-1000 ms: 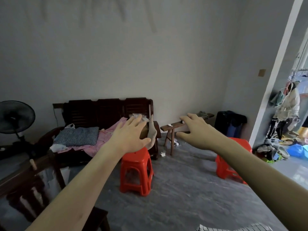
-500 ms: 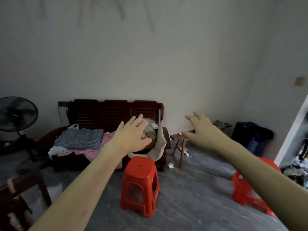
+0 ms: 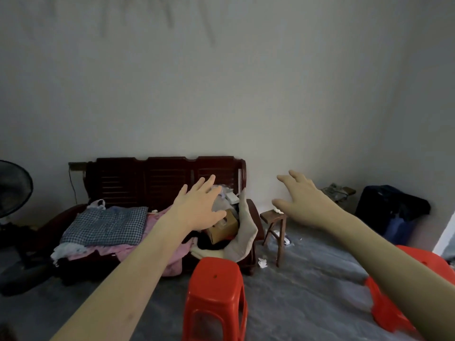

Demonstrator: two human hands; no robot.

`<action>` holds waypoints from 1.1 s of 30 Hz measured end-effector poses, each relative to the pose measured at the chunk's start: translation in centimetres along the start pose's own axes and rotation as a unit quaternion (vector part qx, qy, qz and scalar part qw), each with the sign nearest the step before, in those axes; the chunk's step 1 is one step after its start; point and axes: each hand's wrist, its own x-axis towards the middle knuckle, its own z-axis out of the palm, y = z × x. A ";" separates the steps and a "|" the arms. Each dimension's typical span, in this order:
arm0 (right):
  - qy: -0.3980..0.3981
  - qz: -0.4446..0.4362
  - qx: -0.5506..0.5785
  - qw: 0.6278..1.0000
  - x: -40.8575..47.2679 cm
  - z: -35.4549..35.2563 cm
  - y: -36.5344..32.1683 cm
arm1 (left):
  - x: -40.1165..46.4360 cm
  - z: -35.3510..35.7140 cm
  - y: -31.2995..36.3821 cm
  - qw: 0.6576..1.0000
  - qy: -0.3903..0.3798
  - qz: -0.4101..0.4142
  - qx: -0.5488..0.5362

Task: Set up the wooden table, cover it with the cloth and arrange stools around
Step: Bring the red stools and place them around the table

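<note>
Both my arms stretch forward, palms down. My left hand (image 3: 199,207) hovers empty with fingers apart above the cluttered right end of a dark wooden bench (image 3: 147,178). My right hand (image 3: 301,195) is also empty and spread, in the air above a small wooden stool (image 3: 275,217) by the wall. A red plastic stool (image 3: 215,299) stands on the floor below and between my hands. A second red stool (image 3: 391,313) sits at the right, partly hidden by my right forearm. A blue checked cloth (image 3: 108,225) lies folded on the bench. No wooden table is in view.
The bench holds pink fabric (image 3: 170,242), a cardboard box (image 3: 224,227) and a beige cloth (image 3: 243,232). A black fan (image 3: 12,190) stands at the far left. A dark suitcase (image 3: 391,212) leans against the right wall. Paper scraps (image 3: 262,263) lie on the grey floor.
The view has swung left and moved closer to the bench; the doorway and the dark furniture at lower left have left the frame. Both hands stay empty and outstretched.
</note>
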 end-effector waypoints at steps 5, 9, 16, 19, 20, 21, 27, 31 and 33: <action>0.005 0.040 0.017 0.999 5.4 3.2 0.9 | 7.1 2.0 -2.9 1.000 -0.007 0.028 -0.005; -0.006 0.082 0.029 0.996 8.9 5.0 3.2 | 11.5 4.0 -4.0 0.998 -0.022 0.055 -0.010; -0.022 0.094 0.023 0.995 16.5 8.8 5.3 | 20.5 7.6 -6.2 0.996 -0.040 0.076 -0.002; -0.015 0.099 0.027 0.995 20.3 10.0 6.6 | 24.4 8.1 -7.0 0.996 -0.053 0.074 0.001; -0.013 0.103 0.030 0.994 21.7 10.2 7.1 | 25.8 8.0 -7.3 0.996 -0.054 0.072 0.002; -0.010 0.107 0.035 0.994 23.1 10.3 7.6 | 27.3 7.8 -7.5 0.996 -0.054 0.071 0.003; 0.009 0.116 0.058 0.991 30.7 11.3 10.0 | 35.0 7.6 -8.7 0.997 -0.043 0.064 -0.021; -0.013 0.121 0.062 0.991 33.3 13.0 11.2 | 38.4 8.9 -8.5 0.995 -0.055 0.077 -0.017; -0.013 0.126 0.060 0.990 34.4 13.5 12.0 | 40.1 9.6 -8.4 0.995 -0.054 0.087 -0.012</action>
